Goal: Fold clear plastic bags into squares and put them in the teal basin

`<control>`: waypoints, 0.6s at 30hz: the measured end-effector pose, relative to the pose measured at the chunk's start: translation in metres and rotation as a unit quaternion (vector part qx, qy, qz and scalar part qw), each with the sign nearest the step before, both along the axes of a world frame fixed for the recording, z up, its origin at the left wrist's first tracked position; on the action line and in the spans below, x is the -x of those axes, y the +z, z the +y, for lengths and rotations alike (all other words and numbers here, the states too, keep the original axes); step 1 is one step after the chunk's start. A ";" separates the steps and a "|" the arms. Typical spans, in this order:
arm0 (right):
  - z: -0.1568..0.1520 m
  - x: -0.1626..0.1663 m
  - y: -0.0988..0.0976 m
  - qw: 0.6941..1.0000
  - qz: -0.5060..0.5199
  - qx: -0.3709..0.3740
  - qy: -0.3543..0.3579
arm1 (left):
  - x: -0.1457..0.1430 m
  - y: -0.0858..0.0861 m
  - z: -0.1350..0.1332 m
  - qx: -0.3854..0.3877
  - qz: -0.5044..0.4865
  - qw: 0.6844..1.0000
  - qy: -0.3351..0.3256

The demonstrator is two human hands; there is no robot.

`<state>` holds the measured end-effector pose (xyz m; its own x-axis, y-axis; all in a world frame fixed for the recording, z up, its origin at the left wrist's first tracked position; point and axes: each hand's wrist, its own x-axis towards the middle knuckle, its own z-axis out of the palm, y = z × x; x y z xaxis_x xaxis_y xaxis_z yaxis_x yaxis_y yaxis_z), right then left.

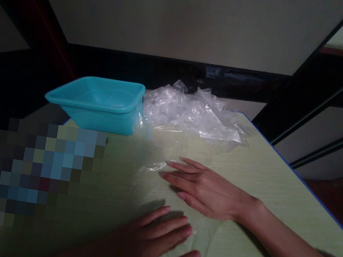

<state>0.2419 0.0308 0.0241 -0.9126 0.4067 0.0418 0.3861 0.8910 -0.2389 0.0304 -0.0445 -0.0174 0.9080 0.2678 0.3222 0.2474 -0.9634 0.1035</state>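
Observation:
A clear plastic sheet or bag (150, 177) lies flat on the pale green table (274, 179). My right hand (204, 188) rests on it with fingers stretched out and pointing left, palm down. Closer to me, my left hand (153, 243) presses flat on the sheet's near part, fingers spread and pointing right. Neither hand grips anything.
A turquoise plastic basin (100, 102) stands at the table's far left. Beside it at the back lies a crumpled heap of clear plastic bags (193, 112). A blurred patch covers the left of the table. The table's blue edge (319, 202) runs along the right, with dark frames beyond.

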 end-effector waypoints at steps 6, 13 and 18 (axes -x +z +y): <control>0.002 -0.008 0.005 0.997 0.041 -0.068 -0.002 | -0.003 0.004 0.000 0.046 -0.050 0.998 -0.007; 0.001 -0.013 0.002 0.979 0.144 -0.145 0.016 | 0.004 0.028 -0.001 0.117 -0.074 0.990 0.028; 0.001 -0.011 0.000 0.982 0.129 -0.139 0.014 | 0.010 0.038 0.008 0.066 -0.041 0.993 0.087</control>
<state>0.2532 0.0318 0.0239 -0.8679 0.3214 0.3786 0.3188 0.9451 -0.0715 0.0202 -0.0364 0.0204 0.8163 0.4635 0.3448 0.3947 -0.8833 0.2528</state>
